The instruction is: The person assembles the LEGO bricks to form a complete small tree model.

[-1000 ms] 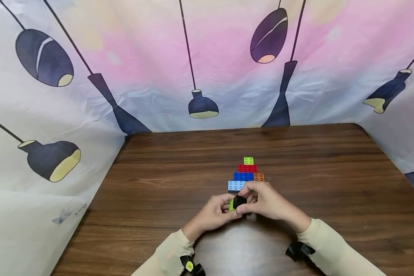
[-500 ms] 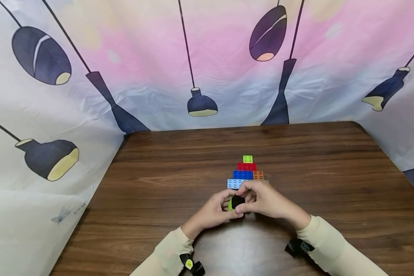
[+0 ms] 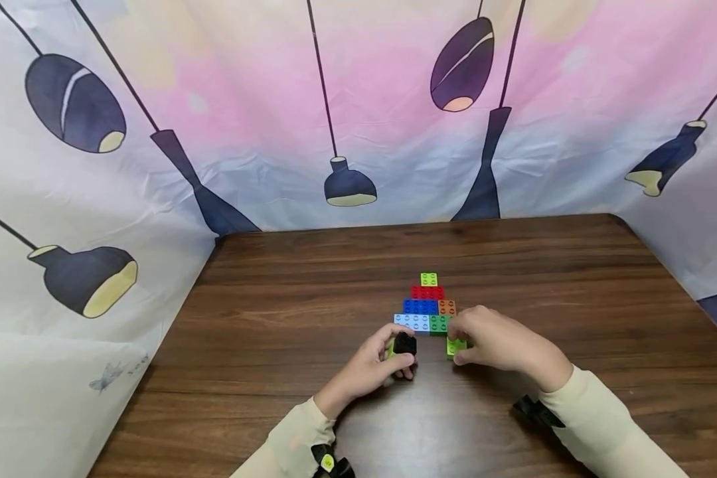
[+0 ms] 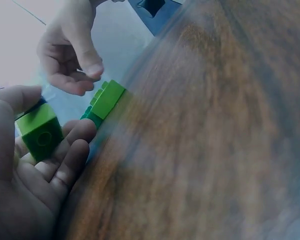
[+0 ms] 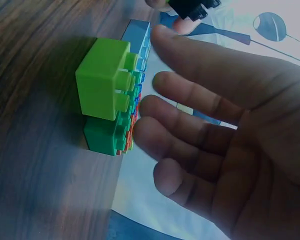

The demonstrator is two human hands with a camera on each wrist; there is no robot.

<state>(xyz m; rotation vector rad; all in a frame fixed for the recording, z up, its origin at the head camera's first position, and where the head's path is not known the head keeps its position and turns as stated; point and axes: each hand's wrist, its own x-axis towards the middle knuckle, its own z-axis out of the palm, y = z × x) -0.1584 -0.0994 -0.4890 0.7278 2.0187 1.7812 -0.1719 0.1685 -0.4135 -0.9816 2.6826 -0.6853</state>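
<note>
My left hand (image 3: 367, 368) holds a black brick (image 3: 405, 344) with a lime green brick (image 4: 40, 127) against it, between thumb and fingers. My right hand (image 3: 508, 342) hovers over a second lime green brick (image 5: 102, 75) that lies on the table, studs up. Its fingers are loosely bent and, in the right wrist view, stand apart from that brick. This brick sits by the near right end of a stepped brick layout. The layout's front row has a light blue brick (image 3: 411, 322) and a dark green brick (image 3: 439, 323), partly hidden by the right hand.
Behind the front row lie a blue brick (image 3: 420, 307), an orange brick (image 3: 447, 307), a red brick (image 3: 427, 292) and a small lime brick (image 3: 428, 279). They rest on a brown wooden table (image 3: 263, 332). A printed cloth (image 3: 263, 119) hangs behind it.
My right hand has left the black brick and moved right, to above the lime green brick on the table. My left hand keeps holding the black and lime bricks, shifted slightly left.
</note>
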